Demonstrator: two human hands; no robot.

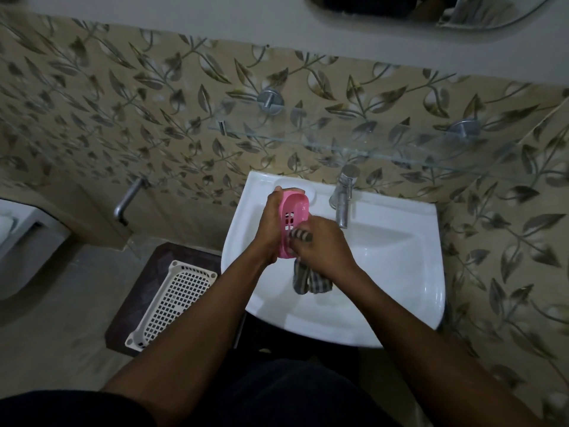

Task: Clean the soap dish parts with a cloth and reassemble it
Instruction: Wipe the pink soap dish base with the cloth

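Observation:
Over the left side of the white sink [385, 272], my left hand [271, 223] grips a pink soap dish part [295, 211] with a slotted drain grid, tilted on edge. My right hand [323, 245] holds a grey and white striped cloth [311, 280] pressed against the lower inside of the pink part. The loose end of the cloth hangs down below my right hand into the basin. Whether the pink piece is one part or two nested parts I cannot tell.
A chrome tap [343, 195] stands at the back of the sink, close to the right of the pink part. A glass shelf [338, 146] juts out above it. On the floor to the left, a white perforated basket [172, 303] lies on a dark mat [135, 291].

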